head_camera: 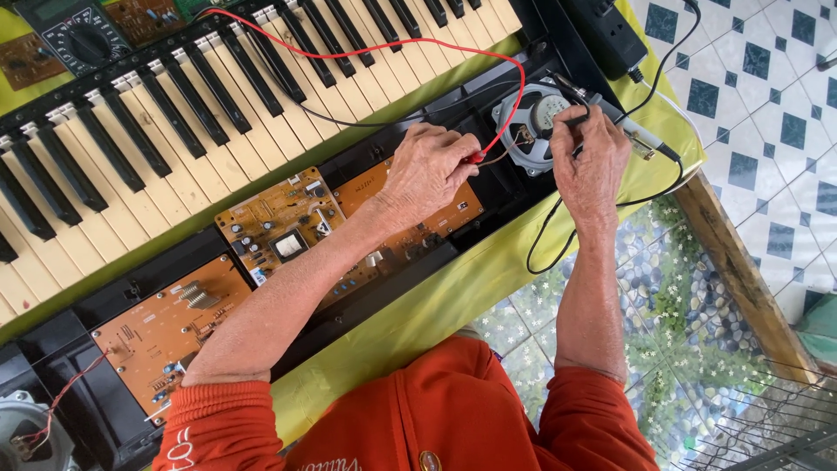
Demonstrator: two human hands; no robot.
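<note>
An opened electronic keyboard lies on a yellow-green cloth, its keys [218, 87] at the top and its orange circuit boards [279, 222] exposed below. My left hand [427, 170] is shut on a red test probe [478, 157], whose tip points at the terminals of a round grey speaker [527, 118]. A red lead [410, 51] runs from it across the keys. My right hand [593, 161] grips a black test probe [577, 118] held against the same speaker, with a black lead [545, 235] looping down below.
A multimeter [78, 35] and loose circuit boards sit at the top left. A black power strip [610, 35] lies at the top right. A second speaker [26, 432] shows at the bottom left. The table edge [741, 279] drops to tiled floor.
</note>
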